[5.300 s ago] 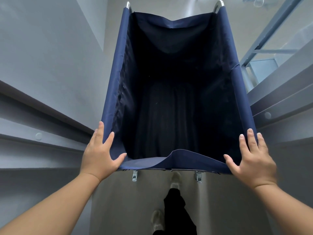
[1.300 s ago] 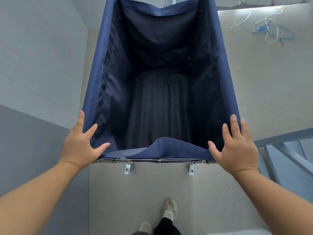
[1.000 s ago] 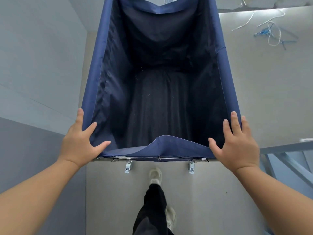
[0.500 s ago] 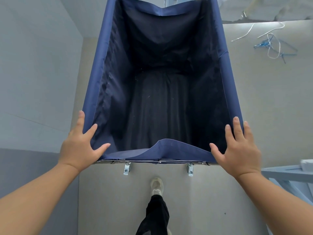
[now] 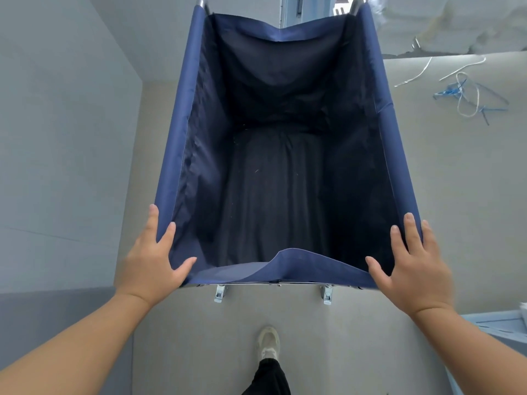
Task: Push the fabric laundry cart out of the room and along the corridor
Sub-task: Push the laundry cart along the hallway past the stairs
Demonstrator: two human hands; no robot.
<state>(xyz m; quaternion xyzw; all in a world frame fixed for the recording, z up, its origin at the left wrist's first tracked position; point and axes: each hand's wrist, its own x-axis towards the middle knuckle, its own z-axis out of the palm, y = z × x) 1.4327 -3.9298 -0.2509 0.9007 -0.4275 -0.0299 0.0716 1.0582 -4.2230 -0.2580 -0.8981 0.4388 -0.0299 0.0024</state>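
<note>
The navy fabric laundry cart [image 5: 182,132] fills the middle of the head view, its deep dark bag empty. My left hand [image 5: 152,262] wraps the near left corner of its rim, thumb inside the bag. At the near right corner sits my right hand [image 5: 413,266], holding the rim the same way. The near fabric edge sags between my hands. Two metal brackets of the frame show just under that edge.
A pale wall [image 5: 62,138] runs close along the left. White and blue cables [image 5: 464,92] lie on the floor at the far right. A blue-grey frame [image 5: 496,326] juts in at the lower right. My shoe [image 5: 268,342] steps behind the cart. A door frame [image 5: 288,10] stands ahead.
The cart has rolled forward with both hands still on its corners. The grey rails and blue frame have slid back past me, and the far wall and cables have come closer.
</note>
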